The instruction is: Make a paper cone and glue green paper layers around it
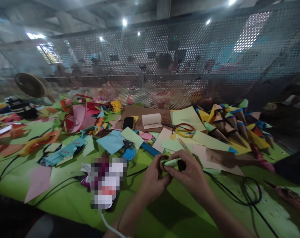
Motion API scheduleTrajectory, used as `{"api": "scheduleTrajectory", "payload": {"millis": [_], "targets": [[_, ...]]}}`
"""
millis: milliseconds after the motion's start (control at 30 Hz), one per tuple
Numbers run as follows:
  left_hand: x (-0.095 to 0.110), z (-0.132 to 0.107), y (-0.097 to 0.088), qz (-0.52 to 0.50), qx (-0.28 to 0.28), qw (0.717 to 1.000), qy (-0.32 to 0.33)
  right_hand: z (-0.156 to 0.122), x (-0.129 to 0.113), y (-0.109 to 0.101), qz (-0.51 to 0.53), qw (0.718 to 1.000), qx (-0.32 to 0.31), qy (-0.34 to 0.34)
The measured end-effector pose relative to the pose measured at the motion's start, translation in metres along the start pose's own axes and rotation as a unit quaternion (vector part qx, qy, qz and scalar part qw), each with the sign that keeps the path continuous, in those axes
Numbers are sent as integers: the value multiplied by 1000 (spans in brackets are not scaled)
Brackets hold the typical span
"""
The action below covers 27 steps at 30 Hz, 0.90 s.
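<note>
Two hands are meeting over the near middle of the table [65,201], both closing on a pale green paper cone [171,162] that is lying roughly level between them, just above the green cover. The left hand [153,180] is curling its fingers around the cone's left end, thumb pressing on top. The right hand [192,175] is pinching the other end between thumb and fingertips, and something small and dark is showing in that grip, though what it is cannot be told. Just beyond the hands, loose sheets in pale green, pink and brown are lying overlapped. Farther back, scissors [184,129] with red and yellow handles are resting on a yellow sheet, with a white roll [152,119] and a phone [128,122] to their left on brown card. A cone pile [229,127] is sitting at the far right, well apart from the hands. Scraps [85,115] of many colours are heaping up at the far left. A black cable [251,195] is looping on the cover to the right of the right forearm.
</note>
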State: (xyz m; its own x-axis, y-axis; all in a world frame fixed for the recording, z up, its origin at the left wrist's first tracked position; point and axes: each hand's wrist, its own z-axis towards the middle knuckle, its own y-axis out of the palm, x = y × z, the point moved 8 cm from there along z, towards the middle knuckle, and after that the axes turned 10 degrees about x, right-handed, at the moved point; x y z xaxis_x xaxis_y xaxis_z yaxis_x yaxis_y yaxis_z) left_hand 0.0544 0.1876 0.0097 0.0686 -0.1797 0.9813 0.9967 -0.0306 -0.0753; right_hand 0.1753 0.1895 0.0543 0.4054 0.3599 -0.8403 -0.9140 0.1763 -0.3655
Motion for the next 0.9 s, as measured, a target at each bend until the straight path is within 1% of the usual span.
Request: {"api": "scheduleTrajectory", "payload": {"millis": [67,167,267,367,500,633,767,900], "targets": [[-4,0,-1,-4,6,1000,-29,0,-9,-2,-20,999,-7,-44],[-8,-1,-1,-65,-5,996,-62,0,-17,-3,-29,996,-29,-77],[-8,-2,-3,-113,-7,991,-74,-1,-21,-3,-33,994,-40,-91],[-9,-1,-5,-112,9,990,-84,-3,-25,1,-60,991,-52,-110],[-10,0,-4,-120,8,989,-83,-6,-29,7,-119,982,-57,-134],[-18,0,-4,-117,10,988,-96,-7,-30,8,-106,985,-52,-129],[-21,2,-4,-129,-3,989,-74,-6,-24,6,-60,993,-42,-95],[-23,4,-4,-153,-9,986,-73,-6,-22,2,-51,992,-18,-110]]}}
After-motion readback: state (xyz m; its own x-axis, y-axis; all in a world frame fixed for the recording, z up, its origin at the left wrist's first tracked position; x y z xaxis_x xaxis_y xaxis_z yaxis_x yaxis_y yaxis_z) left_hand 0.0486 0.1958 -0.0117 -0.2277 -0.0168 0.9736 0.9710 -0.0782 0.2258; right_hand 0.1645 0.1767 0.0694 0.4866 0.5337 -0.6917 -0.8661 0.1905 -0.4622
